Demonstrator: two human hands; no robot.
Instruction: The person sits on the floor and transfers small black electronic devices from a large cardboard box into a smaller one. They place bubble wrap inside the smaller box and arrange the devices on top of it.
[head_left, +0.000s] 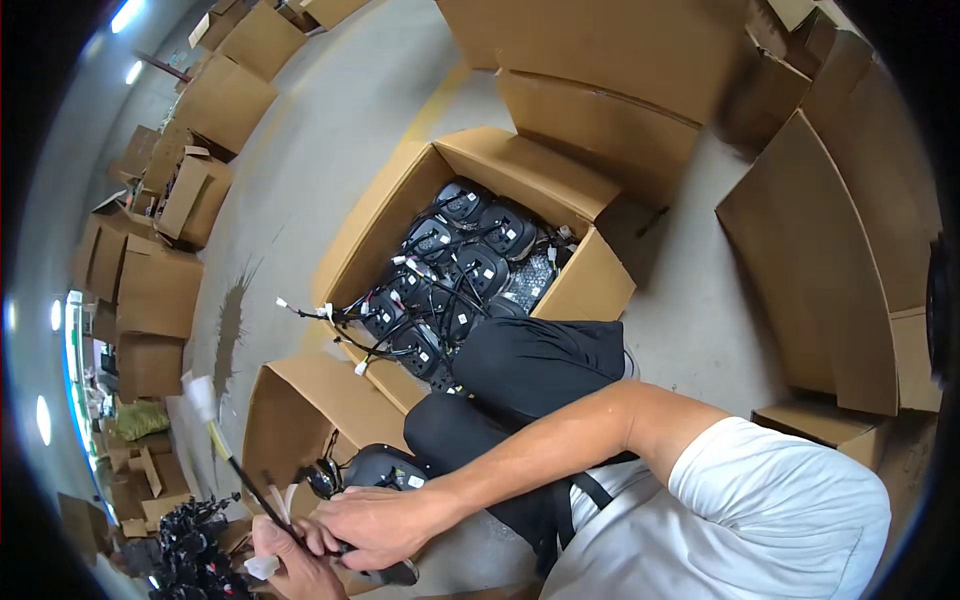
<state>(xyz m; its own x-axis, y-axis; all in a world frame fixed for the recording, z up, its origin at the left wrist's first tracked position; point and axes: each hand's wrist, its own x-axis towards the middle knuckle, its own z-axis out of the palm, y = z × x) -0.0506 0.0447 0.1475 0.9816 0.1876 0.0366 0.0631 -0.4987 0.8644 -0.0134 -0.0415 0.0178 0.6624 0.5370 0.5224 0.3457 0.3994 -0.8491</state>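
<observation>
Floor (340,120): grey, with a faded yellow line (435,105) and a dark splashed stain (230,325) on the left.
Room: stacked cartons (155,290) line the left side under bright lights (125,15); a tall carton (810,270) stands at the right.
Open carton (365,220): stands before the knees, filled with black rounded units (483,268), tangled leads with white plugs and some bubble wrap (528,283).
Smaller carton (320,400): open, nearer, beside the first.
Hard to make out: overlapping fingers hide part of the cable; the left forearm is cut off below; the dark heap (195,550) at lower left is probably more wired parts.
Cable (258,488): black, a yellowish stretch below its blurred white connector (203,398), slanting up and leftward out of the hands.
Left grip (290,562): closed around the cable.
Right grip (372,525): palm down, fingertips meeting the left hand; whether they pinch the cable, I cannot tell.
</observation>
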